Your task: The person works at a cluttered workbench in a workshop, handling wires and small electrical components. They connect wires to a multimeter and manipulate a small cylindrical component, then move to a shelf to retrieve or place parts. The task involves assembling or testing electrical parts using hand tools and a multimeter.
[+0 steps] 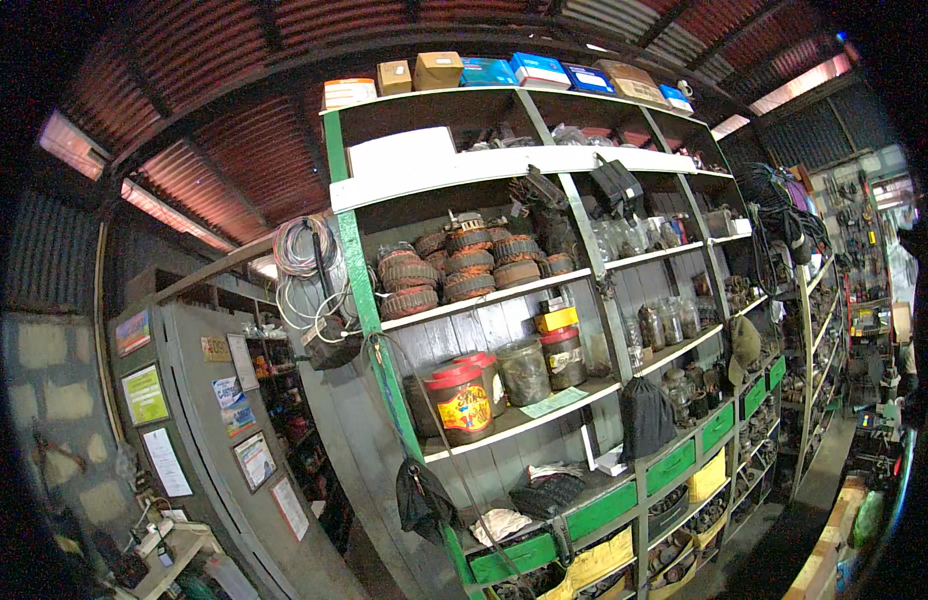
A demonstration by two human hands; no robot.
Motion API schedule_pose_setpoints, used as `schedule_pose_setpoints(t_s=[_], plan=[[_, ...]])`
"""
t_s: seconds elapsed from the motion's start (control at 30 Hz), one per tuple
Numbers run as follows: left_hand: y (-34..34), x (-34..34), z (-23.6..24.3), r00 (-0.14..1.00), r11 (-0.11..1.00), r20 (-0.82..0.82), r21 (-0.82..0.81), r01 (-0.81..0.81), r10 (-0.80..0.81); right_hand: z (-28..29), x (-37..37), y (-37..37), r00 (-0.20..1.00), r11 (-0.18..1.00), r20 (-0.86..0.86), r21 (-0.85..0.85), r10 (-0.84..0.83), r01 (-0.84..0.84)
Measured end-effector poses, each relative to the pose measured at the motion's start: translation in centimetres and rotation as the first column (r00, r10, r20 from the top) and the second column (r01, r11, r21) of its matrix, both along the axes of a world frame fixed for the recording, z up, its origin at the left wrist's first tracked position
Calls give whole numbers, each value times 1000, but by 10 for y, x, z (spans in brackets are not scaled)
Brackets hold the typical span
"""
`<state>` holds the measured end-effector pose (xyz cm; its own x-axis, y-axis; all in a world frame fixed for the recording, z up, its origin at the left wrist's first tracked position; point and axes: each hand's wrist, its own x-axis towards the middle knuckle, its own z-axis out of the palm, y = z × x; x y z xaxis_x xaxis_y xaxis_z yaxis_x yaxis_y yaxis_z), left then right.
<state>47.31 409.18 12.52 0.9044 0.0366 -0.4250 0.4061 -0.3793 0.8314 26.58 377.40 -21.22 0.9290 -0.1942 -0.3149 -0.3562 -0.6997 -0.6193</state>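
Neither my left hand nor my right hand shows in the head view. A tall shelf unit [357, 270] with green edges fills the middle. Round copper-coloured wound cores, which look like motor stators [471, 262], are stacked on one of its upper shelves. Below them stand a plastic tub with a red lid [460, 402], a clear jar with dark contents [525, 373] and another dark tub [563, 358] with a yellow box [557, 320] on top. Glass jars [670, 322] line the shelf farther right. Green drawers [602, 510] run along the lower part.
Cardboard and blue boxes [539, 72] sit on the unit's top. Coiled cables [306, 250] and black bags [648, 418] hang from it. Framed papers [253, 462] cover a grey partition at left. A cluttered workbench [834, 520] stands at right beside a narrow aisle.
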Motion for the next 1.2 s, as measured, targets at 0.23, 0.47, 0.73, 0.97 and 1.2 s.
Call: schedule_pose_setpoints(t_s=[0.23,0.47,0.73,0.97,1.2], plan=[[-4,-9,6,998,998,-36,52,46,-44,-2,-13,9,992,989,123,-149,12,7],[8,-8,3,994,993,-85,87,75,-68,200,-12,-8,954,997,-290,23,74,-70],[35,0,-11,986,991,-142,85,99,-86,64,1,-10,972,992,-233,-113,24,-51],[118,2,-61,971,995,-239,83,49,-28,148,-21,12,996,945,18,-314,-90,91],[220,61,-158,939,999,-343,9,37,-32,106,4,-19,876,915,-436,-403,-206,15]])
